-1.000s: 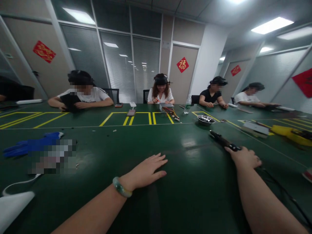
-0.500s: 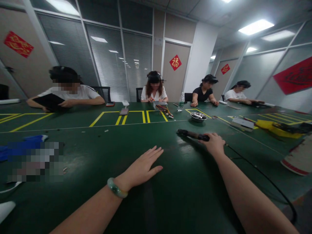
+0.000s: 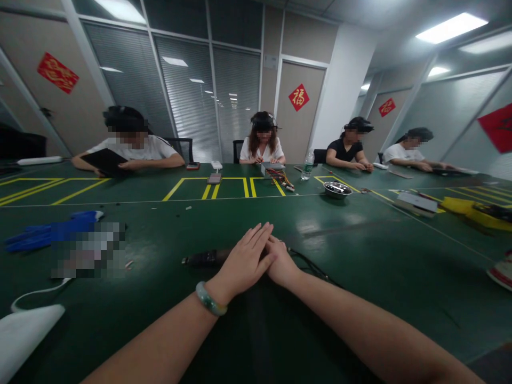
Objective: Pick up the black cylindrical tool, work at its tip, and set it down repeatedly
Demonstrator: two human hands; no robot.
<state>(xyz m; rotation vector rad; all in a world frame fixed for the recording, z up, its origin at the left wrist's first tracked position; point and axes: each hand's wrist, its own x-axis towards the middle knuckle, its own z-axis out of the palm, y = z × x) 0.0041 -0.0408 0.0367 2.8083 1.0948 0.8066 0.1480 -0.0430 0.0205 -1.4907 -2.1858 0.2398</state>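
A black corded electric screwdriver (image 3: 204,258) lies sideways in front of me, its tip toward the left. My right hand (image 3: 281,261) is closed around its cord end; the fingers are mostly hidden behind my left hand. With fingers stretched out together, my left hand (image 3: 248,253) leans against the right one and covers the middle of the screwdriver. Whether it also touches the tool I cannot tell. A dark cord (image 3: 314,266) runs off behind my right forearm.
Blue gloves (image 3: 52,232) and a blurred-out item lie at left, with white material (image 3: 30,336) nearer. Farther off are a metal bowl (image 3: 337,190), a bottle (image 3: 308,164), a metal box with coloured wires (image 3: 276,173) and a white box (image 3: 416,204). Several people sit across the green table (image 3: 160,320).
My right hand has brought the electric screwdriver leftward, in front of me and up to my left hand. The two hands were apart before; now they touch. The view has turned slightly left.
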